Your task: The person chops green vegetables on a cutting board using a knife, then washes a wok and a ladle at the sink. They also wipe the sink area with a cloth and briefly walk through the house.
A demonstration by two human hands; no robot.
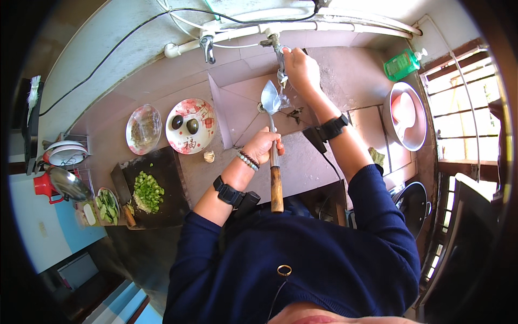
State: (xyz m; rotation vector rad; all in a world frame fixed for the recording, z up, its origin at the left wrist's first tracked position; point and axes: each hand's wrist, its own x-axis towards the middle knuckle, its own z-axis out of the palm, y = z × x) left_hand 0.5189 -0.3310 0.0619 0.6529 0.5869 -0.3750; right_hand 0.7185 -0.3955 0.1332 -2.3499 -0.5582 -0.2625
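My left hand (264, 146) grips the metal shank of a wok spatula (277, 184), whose wooden handle end points back at me. Its steel blade is held over a tiled sink (238, 109). Above the blade is a metal tap (279, 60), with my right hand (302, 72) at its top and the fingers closed around the handle there. Water runs from the spout and splashes beside the blade. Small dark scraps (296, 115) lie in the sink.
Left of the sink are a plate (204, 143) with two dark eggs, a covered plate (143, 129), garlic (209, 156) and a cutting board (170, 202) with chopped greens and a cleaver (121, 182). To the right are a metal basin (421, 133), a green pump bottle (400, 66) and a wok (412, 210).
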